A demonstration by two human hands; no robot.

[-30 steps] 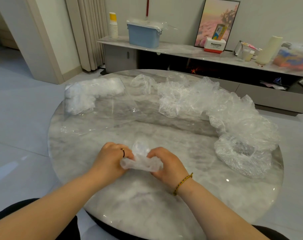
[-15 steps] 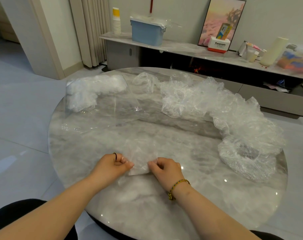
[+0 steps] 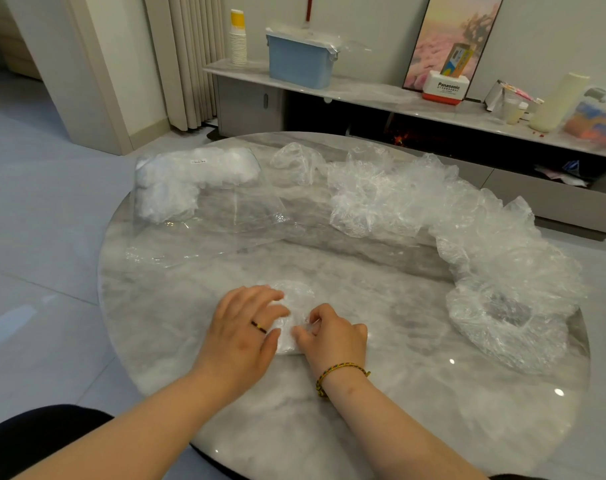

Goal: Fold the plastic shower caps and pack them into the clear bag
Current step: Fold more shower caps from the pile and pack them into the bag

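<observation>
A small folded shower cap (image 3: 292,320) of clear plastic lies flat on the round marble table (image 3: 363,427) near the front. My left hand (image 3: 242,327) lies over its left side with fingers spread and pressing down. My right hand (image 3: 332,336) has curled fingers pinching the cap's right edge. A clear bag (image 3: 204,202) lies at the back left, with white folded caps packed in its far end. A long heap of loose shower caps (image 3: 450,216) curves from the back middle to the right edge.
Behind the table stands a low marble shelf (image 3: 381,95) with a blue bin (image 3: 299,62), stacked paper cups (image 3: 238,38), a framed picture (image 3: 450,39) and small items. A dark fireplace opening (image 3: 398,133) sits below it. Grey floor surrounds the table.
The cap was held up between both hands, then laid on the table. My left hand has opened flat over it while my right hand keeps pinching its edge.
</observation>
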